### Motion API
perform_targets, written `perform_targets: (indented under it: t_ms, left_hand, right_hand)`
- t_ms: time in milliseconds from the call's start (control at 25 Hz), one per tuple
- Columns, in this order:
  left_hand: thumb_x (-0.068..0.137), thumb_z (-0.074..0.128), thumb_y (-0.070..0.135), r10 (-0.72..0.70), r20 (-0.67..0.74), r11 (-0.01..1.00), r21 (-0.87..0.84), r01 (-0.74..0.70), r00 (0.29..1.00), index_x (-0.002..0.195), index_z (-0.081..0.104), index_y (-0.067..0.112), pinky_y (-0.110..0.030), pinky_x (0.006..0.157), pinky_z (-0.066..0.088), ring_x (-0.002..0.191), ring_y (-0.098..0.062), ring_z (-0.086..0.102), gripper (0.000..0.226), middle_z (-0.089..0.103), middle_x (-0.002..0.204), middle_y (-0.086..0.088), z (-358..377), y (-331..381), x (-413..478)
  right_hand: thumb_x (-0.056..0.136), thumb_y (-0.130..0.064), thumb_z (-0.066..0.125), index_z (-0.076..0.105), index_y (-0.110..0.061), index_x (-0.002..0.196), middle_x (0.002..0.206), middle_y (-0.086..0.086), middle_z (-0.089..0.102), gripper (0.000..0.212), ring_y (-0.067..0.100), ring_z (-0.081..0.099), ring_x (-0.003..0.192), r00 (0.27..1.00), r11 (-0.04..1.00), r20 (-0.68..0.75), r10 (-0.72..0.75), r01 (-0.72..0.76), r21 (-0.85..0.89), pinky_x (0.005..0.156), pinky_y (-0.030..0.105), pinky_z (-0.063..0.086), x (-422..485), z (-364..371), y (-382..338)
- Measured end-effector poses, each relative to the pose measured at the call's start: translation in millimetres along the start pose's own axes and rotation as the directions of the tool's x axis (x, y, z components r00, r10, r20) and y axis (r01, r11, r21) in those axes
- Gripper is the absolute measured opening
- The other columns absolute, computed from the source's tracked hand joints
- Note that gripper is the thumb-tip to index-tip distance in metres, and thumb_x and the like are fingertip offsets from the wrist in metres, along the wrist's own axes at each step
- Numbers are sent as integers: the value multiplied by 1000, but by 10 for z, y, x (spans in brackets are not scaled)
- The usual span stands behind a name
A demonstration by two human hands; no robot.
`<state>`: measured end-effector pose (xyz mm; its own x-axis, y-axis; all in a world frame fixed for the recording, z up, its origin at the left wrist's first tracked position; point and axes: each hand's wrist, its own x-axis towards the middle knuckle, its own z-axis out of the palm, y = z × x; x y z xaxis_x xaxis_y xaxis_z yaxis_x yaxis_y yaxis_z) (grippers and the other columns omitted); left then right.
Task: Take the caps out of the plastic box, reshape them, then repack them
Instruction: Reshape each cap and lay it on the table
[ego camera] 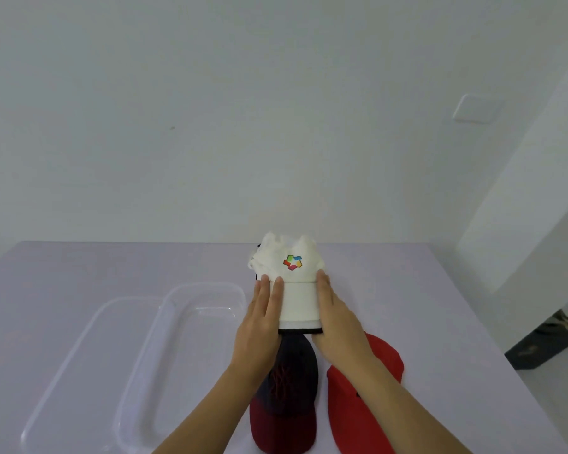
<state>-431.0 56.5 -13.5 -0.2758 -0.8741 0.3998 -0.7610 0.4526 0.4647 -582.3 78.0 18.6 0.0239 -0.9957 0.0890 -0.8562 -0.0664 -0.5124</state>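
A white cap [297, 290] with a coloured logo sits on top of a stack of caps in the middle of the table; a white and a black brim edge show under its brim. My left hand [263, 317] lies along the left side of the brim and my right hand [333, 314] along the right side, both gripping it. Closer to me lie a dark navy cap with a maroon brim [287, 398] and a red cap [363, 404]. The clear plastic box [177, 322] stands empty to the left.
The clear lid [76, 362] lies left of the box on the pale lilac table [95, 273]. A white wall stands behind the table. The table's right edge drops to the floor, with a white pillar at the far right.
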Motion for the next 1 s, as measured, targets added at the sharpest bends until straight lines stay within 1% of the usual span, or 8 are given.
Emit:
perform_targets:
  t_ms: [80, 160, 240, 360, 560, 720, 840, 1000]
  left_hand:
    - [76, 64, -9, 12, -14, 1000, -22, -13, 1000, 145, 27, 12, -45, 78, 56, 131, -44, 42, 81, 38, 146, -23, -20, 42, 57]
    - [83, 60, 8, -148, -1, 977, -154, 146, 989, 146, 26, 16, -41, 83, 53, 124, -38, 50, 73, 46, 143, -13, -104, 89, 121]
    - [81, 55, 25, -293, -3, 903, -330, 276, 956, 135, 32, 24, -30, 72, 51, 98, -29, 60, 59, 60, 115, -2, -201, 112, 162]
    - [84, 47, 28, -355, -40, 781, -561, 273, 934, 105, 52, 31, -17, 63, 46, 74, -6, 61, 22, 64, 82, 10, -265, 297, 168]
    - [94, 55, 21, -528, 73, 496, -782, 377, 846, 103, 63, 35, -24, 81, 56, 93, -9, 67, 19, 71, 95, 9, -166, 471, 177]
    - [97, 50, 17, -521, 38, 542, -757, 365, 853, 98, 61, 41, -22, 81, 55, 90, -3, 66, 26, 70, 94, 11, -206, 496, 205]
    - [94, 49, 10, -426, 19, 679, -654, 333, 905, 92, 56, 46, -20, 68, 53, 75, -5, 61, 37, 64, 82, 14, -290, 383, 227]
    - [86, 51, 3, -216, 44, 930, -296, 219, 976, 138, 32, 23, -15, 60, 37, 83, -9, 48, 59, 47, 106, 18, -397, 298, 226]
  right_hand:
    - [90, -16, 55, -25, -28, 139, 157, 5, 15, 94, 20, 54, 115, 999, 999, -37, -5, 6, 38, 91, 29, 49, -23, 46, -16]
    - [91, -9, 50, -21, -29, 141, 155, 4, 22, 89, 20, 55, 111, 996, 993, -89, 15, -5, 116, 92, 29, 47, -36, 42, -37]
    - [90, -5, 49, -17, -30, 142, 145, 2, 37, 88, 15, 52, 109, 995, 975, -91, 44, -23, 222, 94, 27, 45, -56, 35, -71]
    - [92, -5, 50, -11, -37, 138, 123, -7, 49, 83, 1, 52, 102, 995, 892, -40, 94, -66, 446, 94, 17, 46, -62, 67, -231]
    - [94, -1, 44, 9, -28, 146, 112, -32, 42, 68, -18, 46, 98, 988, 734, -59, 141, -64, 676, 80, -4, 37, -23, 90, -411]
    - [94, 1, 43, 10, -31, 144, 109, -29, 44, 68, -23, 48, 93, 988, 728, -68, 140, -57, 683, 76, -4, 39, 1, 65, -419]
    - [93, -4, 49, 2, -38, 137, 112, -13, 51, 73, -8, 53, 95, 986, 821, -96, 135, -57, 569, 79, -1, 40, 13, -30, -365]
    - [89, -7, 53, -7, -26, 144, 149, 7, 32, 83, 17, 48, 119, 987, 970, -148, 66, -29, 240, 98, 24, 40, -22, -152, -183]
